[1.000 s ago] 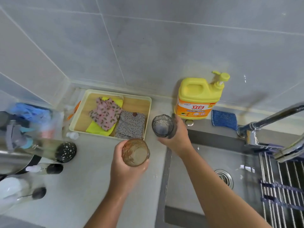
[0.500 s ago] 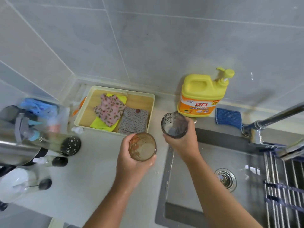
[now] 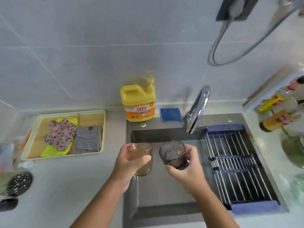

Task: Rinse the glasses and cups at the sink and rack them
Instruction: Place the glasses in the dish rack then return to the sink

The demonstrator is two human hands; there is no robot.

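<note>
Over the sink (image 3: 164, 134), left hand (image 3: 130, 162) grips amber glass (image 3: 145, 155), right hand (image 3: 187, 171) grips grey glass (image 3: 172, 153).

Home kitchen: tiled wall, sink (image 3: 164, 134), dish soap (image 3: 138, 102).

From above the counter (image 3: 82, 178) to over the sink (image 3: 164, 191): amber glass (image 3: 144, 169), grey glass (image 3: 172, 153).

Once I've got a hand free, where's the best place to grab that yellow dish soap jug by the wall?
Take the yellow jug by the moulded handle loop across its top left, coming down from the front. It stands upright close to the wall, and its pump head sticks up at the right, so avoid that side.
</note>
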